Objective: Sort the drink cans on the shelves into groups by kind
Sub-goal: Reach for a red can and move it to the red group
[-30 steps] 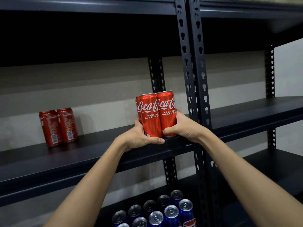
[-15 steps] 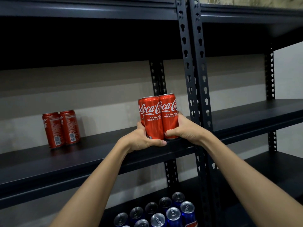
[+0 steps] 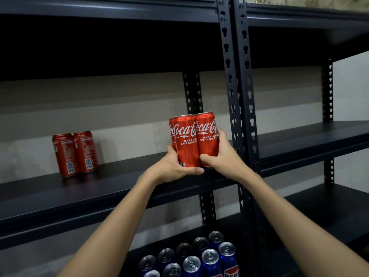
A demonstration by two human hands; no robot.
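Observation:
A tight cluster of red Coca-Cola cans (image 3: 192, 136) stands upright at the front of the middle shelf (image 3: 99, 192), next to the black upright post. My left hand (image 3: 175, 166) grips the cluster from the left and below, thumb across the front can's base. My right hand (image 3: 219, 154) grips the right-hand can from the side. Two more red Coca-Cola cans (image 3: 74, 153) stand together at the far left of the same shelf, near the wall. Several blue Pepsi cans (image 3: 199, 258) stand on the shelf below.
Black perforated posts (image 3: 237, 96) divide the left shelf unit from the right one. The right unit's middle shelf (image 3: 309, 140) is bare. An upper shelf (image 3: 109, 11) overhangs the cans. A grey wall lies behind.
The cluster of cans and both hands have shifted slightly left and down in the view; my grip on them is unchanged.

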